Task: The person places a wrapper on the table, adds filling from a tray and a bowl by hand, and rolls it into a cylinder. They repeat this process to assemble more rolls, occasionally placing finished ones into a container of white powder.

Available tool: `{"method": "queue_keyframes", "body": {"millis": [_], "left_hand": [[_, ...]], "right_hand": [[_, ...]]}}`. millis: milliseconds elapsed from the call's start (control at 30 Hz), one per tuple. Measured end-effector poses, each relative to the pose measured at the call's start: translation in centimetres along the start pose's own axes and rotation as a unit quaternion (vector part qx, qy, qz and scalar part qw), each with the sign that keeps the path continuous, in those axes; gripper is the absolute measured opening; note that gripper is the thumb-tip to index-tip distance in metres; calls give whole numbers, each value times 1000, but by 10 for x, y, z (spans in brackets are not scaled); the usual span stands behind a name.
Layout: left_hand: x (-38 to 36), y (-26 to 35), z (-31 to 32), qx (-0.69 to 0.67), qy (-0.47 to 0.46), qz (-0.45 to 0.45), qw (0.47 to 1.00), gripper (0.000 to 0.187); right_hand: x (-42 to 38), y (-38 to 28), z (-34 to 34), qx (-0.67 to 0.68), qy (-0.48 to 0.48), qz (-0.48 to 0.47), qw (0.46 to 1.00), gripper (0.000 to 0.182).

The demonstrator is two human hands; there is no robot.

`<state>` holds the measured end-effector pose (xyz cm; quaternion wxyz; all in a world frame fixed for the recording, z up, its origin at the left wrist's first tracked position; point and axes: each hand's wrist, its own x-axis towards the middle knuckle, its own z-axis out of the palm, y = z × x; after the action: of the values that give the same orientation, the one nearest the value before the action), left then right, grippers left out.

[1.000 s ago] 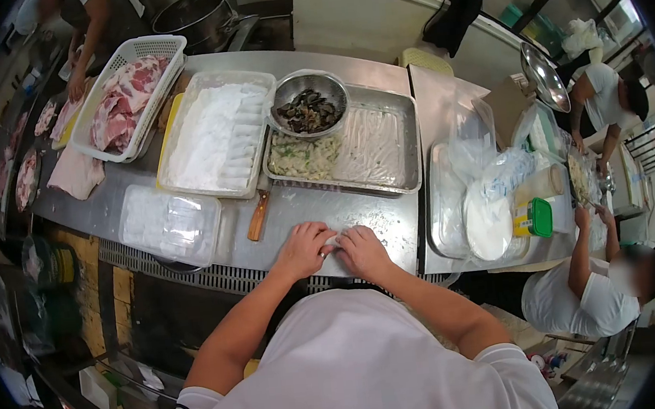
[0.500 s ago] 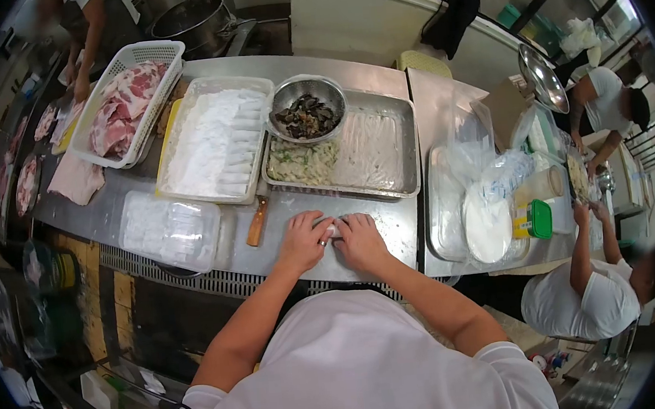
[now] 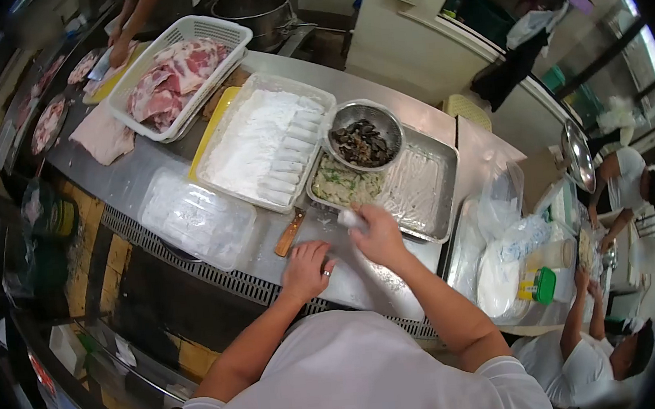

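Observation:
My right hand (image 3: 378,237) is closed around a small white roll (image 3: 350,219), just in front of the metal tray's near left corner. My left hand (image 3: 308,272) rests on the steel counter with its fingers apart and nothing in it. Pale filling flecked with green (image 3: 350,182) fills the left part of the metal tray (image 3: 449,164). On that tray's edge sits a metal bowl (image 3: 396,130) of dark, chopped pieces. To the left, a plastic tray (image 3: 329,103) holds white powder and a row of similar white rolls (image 3: 291,149). A wooden-handled knife (image 3: 291,232) lies near my left hand.
A lidded clear container (image 3: 196,220) stands at the counter's front left. Behind it, a white basket (image 3: 242,34) holds raw meat. Plastic bags, a white round plate (image 3: 498,287) and a green-lidded tub (image 3: 537,286) crowd the right. Other people work at both ends.
My right hand has lifted the white roll off the counter and carried it away from my left hand, towards the trays. The head view has turned and shifted.

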<state>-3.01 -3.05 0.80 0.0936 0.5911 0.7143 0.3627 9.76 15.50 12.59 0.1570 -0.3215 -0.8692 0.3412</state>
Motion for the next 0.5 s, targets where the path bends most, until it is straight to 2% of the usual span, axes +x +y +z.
{"method": "queue_keyframes", "body": {"millis": [100, 200, 300, 400, 500], "left_hand": [[1, -1, -2, 13, 3, 12, 1000, 45], [1, 0, -5, 5, 1, 11, 1000, 44], [-1, -3, 0, 0, 4, 6, 1000, 43], [-4, -6, 4, -4, 14, 5, 1000, 43], [-5, -6, 5, -13, 18, -2, 1000, 42]], "right_hand": [[62, -27, -6, -3, 32, -70, 997, 49], [119, -66, 9, 39, -2, -68, 997, 46], [165, -98, 44, 46, -76, -50, 995, 44], [197, -128, 83, 9, -156, -67, 985, 44], [217, -131, 129, -52, -227, -110, 966, 41]]}}
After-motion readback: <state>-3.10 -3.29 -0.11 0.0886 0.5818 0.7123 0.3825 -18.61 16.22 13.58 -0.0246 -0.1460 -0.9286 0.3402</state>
